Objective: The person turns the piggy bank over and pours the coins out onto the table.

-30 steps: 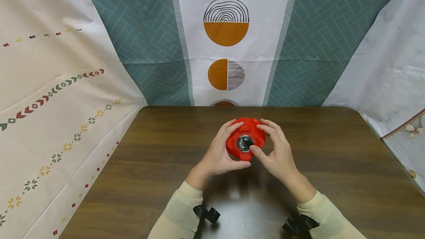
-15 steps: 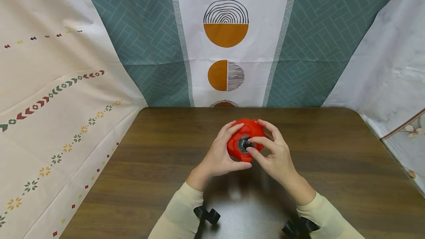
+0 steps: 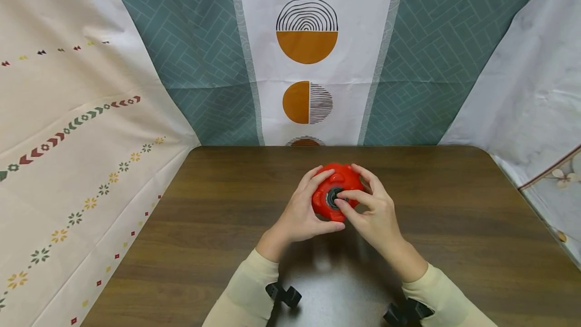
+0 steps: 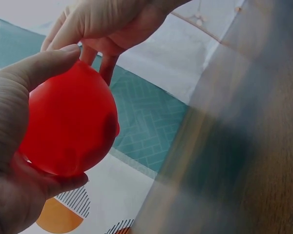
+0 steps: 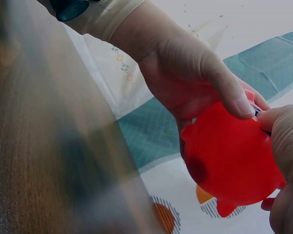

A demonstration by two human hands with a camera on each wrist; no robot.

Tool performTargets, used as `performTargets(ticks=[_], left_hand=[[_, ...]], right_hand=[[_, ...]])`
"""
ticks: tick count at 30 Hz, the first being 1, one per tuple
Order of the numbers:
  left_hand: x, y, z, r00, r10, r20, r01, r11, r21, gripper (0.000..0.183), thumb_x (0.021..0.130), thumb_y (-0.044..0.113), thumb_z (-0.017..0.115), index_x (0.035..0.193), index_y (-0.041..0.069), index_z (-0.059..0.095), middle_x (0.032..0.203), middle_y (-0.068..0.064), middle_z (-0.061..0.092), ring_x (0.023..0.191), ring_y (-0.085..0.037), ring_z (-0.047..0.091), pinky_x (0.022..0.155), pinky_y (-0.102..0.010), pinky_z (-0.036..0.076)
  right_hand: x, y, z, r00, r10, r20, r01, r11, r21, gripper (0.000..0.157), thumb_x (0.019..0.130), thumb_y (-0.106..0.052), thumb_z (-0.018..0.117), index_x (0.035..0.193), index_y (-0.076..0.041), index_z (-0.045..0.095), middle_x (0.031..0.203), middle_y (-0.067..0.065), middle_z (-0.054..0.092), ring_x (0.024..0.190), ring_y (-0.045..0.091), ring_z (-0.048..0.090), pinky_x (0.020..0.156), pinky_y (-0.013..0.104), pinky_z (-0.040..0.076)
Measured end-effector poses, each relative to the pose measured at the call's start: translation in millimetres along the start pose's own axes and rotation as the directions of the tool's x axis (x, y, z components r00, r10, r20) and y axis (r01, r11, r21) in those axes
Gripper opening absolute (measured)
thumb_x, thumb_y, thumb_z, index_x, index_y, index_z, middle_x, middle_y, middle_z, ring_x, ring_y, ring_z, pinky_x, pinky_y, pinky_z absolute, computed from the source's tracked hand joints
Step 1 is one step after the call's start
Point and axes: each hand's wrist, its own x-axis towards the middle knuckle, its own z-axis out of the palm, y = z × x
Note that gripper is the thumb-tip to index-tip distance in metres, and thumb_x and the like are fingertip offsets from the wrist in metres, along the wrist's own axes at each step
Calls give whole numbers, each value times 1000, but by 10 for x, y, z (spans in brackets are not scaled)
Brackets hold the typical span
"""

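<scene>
A red, rounded piggy bank (image 3: 324,191) with stubby bumps is held above the table, its black round plug (image 3: 330,198) turned toward the head camera. My left hand (image 3: 299,213) grips it from the left, with the thumb below and fingers over the upper side. At the plug, the thumb and index finger of my right hand (image 3: 379,211) pinch its middle and partly cover it. Another right finger reaches the bank's upper right edge. In the left wrist view the smooth red side (image 4: 73,122) shows; the right wrist view shows a small stub (image 5: 226,207) underneath.
Below the hands lies a brown wood-grain table (image 3: 204,226) with rounded far corners. Patterned cloth (image 3: 209,54) hangs behind it, and pale cloths (image 3: 91,130) border both sides. Each sleeve carries a black wrist mount (image 3: 283,294).
A second ago the right thumb lay on the plug and the fingers on the bank's edge. The right index finger has since come down to pinch the plug with the thumb. The left grip stays.
</scene>
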Motion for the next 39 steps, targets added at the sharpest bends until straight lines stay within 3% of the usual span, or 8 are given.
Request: performTargets(ticks=[11, 18, 29, 39], left_hand=[[-10, -2, -8, 1000, -1, 2, 1, 1000, 7, 96, 68, 33, 86, 147, 31, 31, 152, -1, 26, 132, -19, 35, 93, -35, 49], [-22, 2, -12, 1000, -10, 6, 10, 1000, 11, 95, 69, 34, 85, 147, 31, 31, 152, -1, 27, 132, -19, 35, 93, -34, 50], [-8, -3, -13, 999, -28, 25, 28, 1000, 12, 97, 67, 32, 87, 147, 35, 31, 150, 0, 29, 133, -19, 34, 93, -35, 50], [-10, -24, -10, 999, -11, 42, 11, 1000, 1, 99, 67, 26, 88, 147, 35, 31, 149, 2, 30, 132, -18, 34, 92, -34, 50]], right_hand=[[6, -19, 19, 1000, -3, -1, 3, 1000, -3, 16, 73, -2, 82, 87, -5, 77, 138, 13, 49, 120, 28, 52, 95, 35, 47], [-1, -28, 22, 1000, 16, 19, -16, 1000, -16, 15, 74, -2, 80, 88, -6, 77, 140, 11, 48, 119, 28, 53, 94, 26, 46], [-11, -6, 29, 1000, 5, 15, -5, 999, -31, 13, 75, -5, 79, 86, -9, 75, 140, 12, 47, 115, 29, 56, 91, 45, 50], [-14, -4, 10, 1000, -8, 20, 8, 1000, -5, 14, 75, -3, 78, 87, -9, 76, 140, 14, 47, 113, 29, 56, 93, 18, 46]])
